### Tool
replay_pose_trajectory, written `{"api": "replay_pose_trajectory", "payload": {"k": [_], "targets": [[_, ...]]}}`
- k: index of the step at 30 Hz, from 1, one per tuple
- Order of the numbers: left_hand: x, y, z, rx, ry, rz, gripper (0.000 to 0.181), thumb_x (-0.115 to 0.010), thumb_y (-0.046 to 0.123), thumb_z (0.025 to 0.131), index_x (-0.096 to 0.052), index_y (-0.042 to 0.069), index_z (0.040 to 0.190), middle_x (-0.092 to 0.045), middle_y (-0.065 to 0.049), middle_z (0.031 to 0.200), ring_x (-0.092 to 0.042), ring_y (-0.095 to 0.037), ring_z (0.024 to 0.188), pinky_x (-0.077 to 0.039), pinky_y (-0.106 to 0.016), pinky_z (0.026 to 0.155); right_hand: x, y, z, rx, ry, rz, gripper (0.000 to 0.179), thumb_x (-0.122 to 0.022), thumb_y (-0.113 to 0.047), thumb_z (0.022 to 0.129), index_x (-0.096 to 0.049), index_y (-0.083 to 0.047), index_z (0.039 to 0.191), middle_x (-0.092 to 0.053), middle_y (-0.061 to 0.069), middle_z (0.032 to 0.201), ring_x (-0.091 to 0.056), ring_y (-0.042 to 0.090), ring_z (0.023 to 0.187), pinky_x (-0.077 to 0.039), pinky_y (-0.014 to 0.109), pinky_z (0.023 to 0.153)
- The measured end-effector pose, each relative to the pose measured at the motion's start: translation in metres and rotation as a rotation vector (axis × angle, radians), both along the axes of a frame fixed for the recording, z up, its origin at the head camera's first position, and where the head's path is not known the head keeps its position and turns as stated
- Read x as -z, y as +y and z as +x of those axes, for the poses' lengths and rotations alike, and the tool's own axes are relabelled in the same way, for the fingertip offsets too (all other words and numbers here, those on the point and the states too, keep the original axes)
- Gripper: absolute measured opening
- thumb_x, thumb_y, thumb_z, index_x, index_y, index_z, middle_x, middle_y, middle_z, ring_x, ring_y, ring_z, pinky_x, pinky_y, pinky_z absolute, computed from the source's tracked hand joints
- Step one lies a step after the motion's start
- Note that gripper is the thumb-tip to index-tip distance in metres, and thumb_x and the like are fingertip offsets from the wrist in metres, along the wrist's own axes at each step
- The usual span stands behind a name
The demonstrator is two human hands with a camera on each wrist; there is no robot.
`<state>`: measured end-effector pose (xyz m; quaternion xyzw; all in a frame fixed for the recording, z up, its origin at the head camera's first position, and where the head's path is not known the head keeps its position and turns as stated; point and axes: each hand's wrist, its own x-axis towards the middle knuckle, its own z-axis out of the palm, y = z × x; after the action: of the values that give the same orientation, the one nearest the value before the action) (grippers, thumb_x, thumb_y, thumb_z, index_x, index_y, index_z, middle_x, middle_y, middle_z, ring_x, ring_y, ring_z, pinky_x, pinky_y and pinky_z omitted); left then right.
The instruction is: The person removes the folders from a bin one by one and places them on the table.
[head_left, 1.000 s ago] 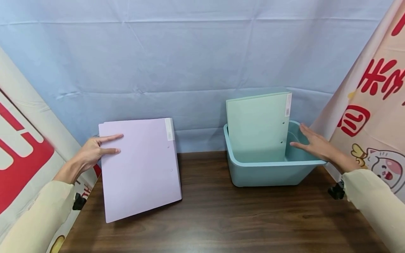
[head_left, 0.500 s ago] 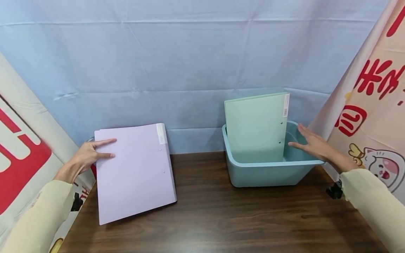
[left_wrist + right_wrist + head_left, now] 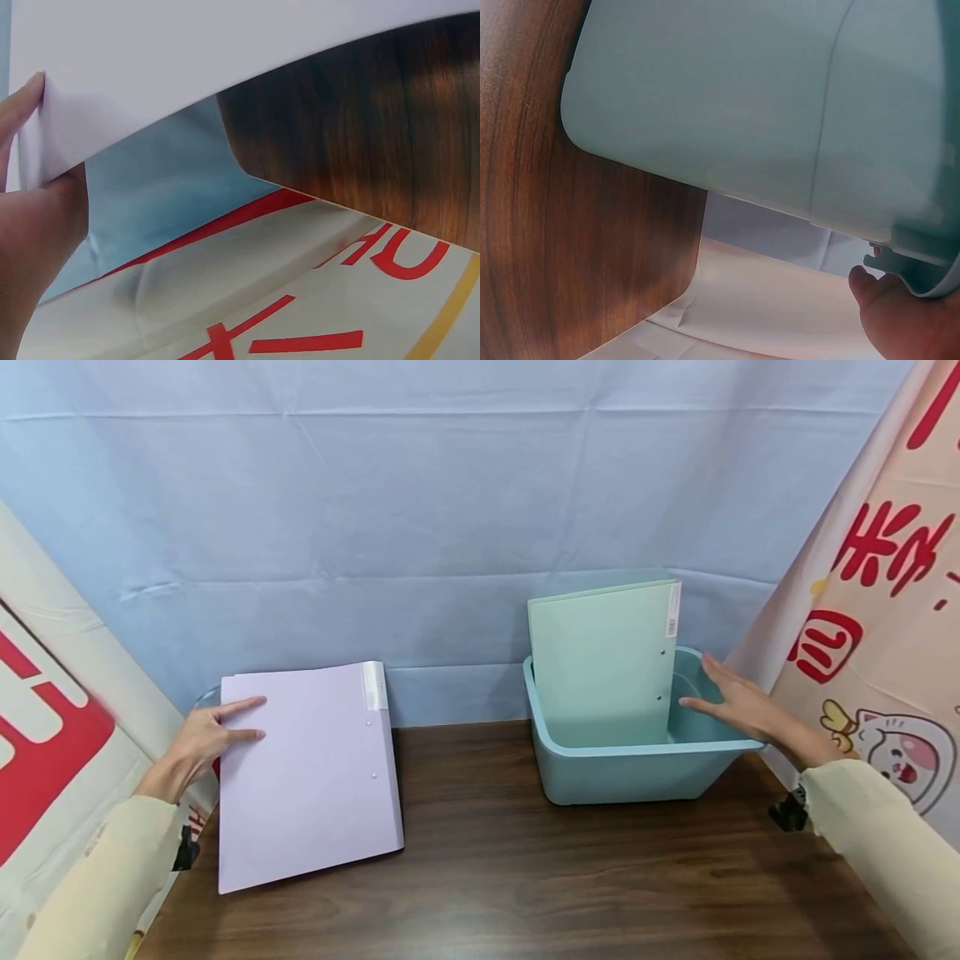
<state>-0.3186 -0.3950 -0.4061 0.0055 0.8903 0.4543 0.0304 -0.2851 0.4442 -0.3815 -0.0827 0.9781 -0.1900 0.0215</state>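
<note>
In the head view, my left hand grips the left edge of a lilac file folder, thumb and a finger on its front and the rest of the hand behind it. The folder stands tilted at the left of the table, its white label at the upper right corner. My right hand holds the right rim of a blue-green plastic bin, thumb and a finger reaching over the inside. Inside the bin a mint green file folder stands upright at the left. The right wrist view shows fingers tucked under the bin's rim.
A brown wooden table lies under everything. Behind it hangs a pale blue cloth. Printed banners flank both sides, one with red shapes at left and one with a cartoon cat at right.
My left hand has moved the lilac folder left and slightly down toward the table. My right hand stays at the bin's rim; the view has shifted a little.
</note>
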Motion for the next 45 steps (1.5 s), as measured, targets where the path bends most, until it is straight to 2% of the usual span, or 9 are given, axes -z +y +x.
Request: {"api": "replay_pose_trajectory", "payload": {"k": [1,2,4,5,7,10,17,30,45], "targets": [[0.001,0.0,0.0,-0.008,-0.007,0.012,0.081,-0.09,0.025,0.087,-0.05,0.012,0.157,-0.023,-0.02,0.171,-0.027,-0.042,0.151,-0.052,-0.038,0.088,0.0,0.0,0.0,0.0,0.0,-0.001,0.107,-0.06,-0.054,0.104,0.008,0.0,0.167,0.007,0.031,0.172,-0.005,0.061,0.155,-0.014,0.085,0.112],[0.002,-0.001,-0.001,-0.01,-0.014,0.025,0.083,-0.09,0.024,0.087,-0.049,0.012,0.157,-0.021,-0.019,0.171,-0.022,-0.042,0.155,-0.05,-0.044,0.106,0.0,0.0,0.0,0.0,0.0,-0.002,0.107,-0.06,-0.054,0.104,0.008,0.0,0.167,0.007,0.031,0.172,-0.005,0.061,0.155,-0.014,0.085,0.112],[0.003,-0.002,0.0,-0.009,-0.027,0.035,0.085,-0.091,0.026,0.086,-0.047,0.014,0.158,-0.018,-0.019,0.172,-0.014,-0.046,0.159,-0.033,-0.06,0.122,-0.001,0.0,0.001,0.001,0.0,-0.005,0.107,-0.06,-0.054,0.104,0.008,0.0,0.167,0.007,0.031,0.172,-0.005,0.061,0.154,-0.015,0.086,0.112],[0.003,-0.002,0.0,-0.007,-0.031,0.044,0.087,-0.091,0.026,0.086,-0.046,0.015,0.159,-0.016,-0.019,0.172,-0.012,-0.048,0.159,-0.028,-0.067,0.122,-0.001,0.0,0.001,0.001,0.0,-0.006,0.107,-0.06,-0.054,0.104,0.008,0.0,0.167,0.007,0.031,0.172,-0.006,0.062,0.154,-0.015,0.086,0.112],[0.004,-0.002,0.0,-0.006,-0.038,0.02,0.091,-0.092,0.031,0.084,-0.045,0.018,0.16,-0.017,-0.018,0.173,-0.021,-0.047,0.157,-0.041,-0.059,0.117,-0.001,0.001,0.001,0.004,-0.002,-0.008,0.107,-0.06,-0.054,0.104,0.009,-0.001,0.167,0.008,0.031,0.172,-0.005,0.062,0.154,-0.015,0.086,0.111],[0.005,-0.003,0.0,0.012,-0.045,-0.039,0.097,-0.093,0.036,0.082,-0.041,0.019,0.162,-0.016,-0.022,0.172,-0.023,-0.049,0.155,-0.044,-0.057,0.114,-0.001,0.002,0.002,0.007,-0.003,-0.008,0.107,-0.06,-0.054,0.104,0.009,-0.001,0.167,0.008,0.031,0.172,-0.005,0.062,0.154,-0.015,0.086,0.112],[0.007,-0.006,-0.001,0.046,-0.043,-0.149,0.103,-0.093,0.039,0.081,-0.037,0.015,0.164,-0.011,-0.036,0.168,-0.015,-0.061,0.153,-0.029,-0.073,0.117,-0.002,0.003,0.004,0.012,0.0,-0.003,0.107,-0.06,-0.054,0.104,0.009,-0.001,0.167,0.008,0.031,0.172,-0.005,0.061,0.155,-0.014,0.085,0.113],[0.016,-0.023,-0.01,0.084,-0.047,-0.265,0.103,-0.093,0.039,0.08,-0.039,0.007,0.162,-0.003,-0.045,0.163,-0.006,-0.068,0.149,-0.014,-0.081,0.117,-0.002,0.0,0.004,0.023,-0.005,-0.003,0.108,-0.06,-0.056,0.104,0.009,-0.003,0.167,0.008,0.03,0.173,-0.003,0.06,0.155,-0.014,0.086,0.112],[0.031,-0.043,-0.015,0.083,-0.057,-0.355,0.104,-0.095,0.031,0.077,-0.04,-0.001,0.159,-0.003,-0.049,0.16,-0.002,-0.071,0.147,-0.011,-0.081,0.116,-0.001,-0.001,0.002,0.019,-0.006,-0.006,0.108,-0.06,-0.056,0.103,0.007,0.0,0.167,0.005,0.032,0.172,-0.003,0.06,0.156,-0.013,0.085,0.113]]}}
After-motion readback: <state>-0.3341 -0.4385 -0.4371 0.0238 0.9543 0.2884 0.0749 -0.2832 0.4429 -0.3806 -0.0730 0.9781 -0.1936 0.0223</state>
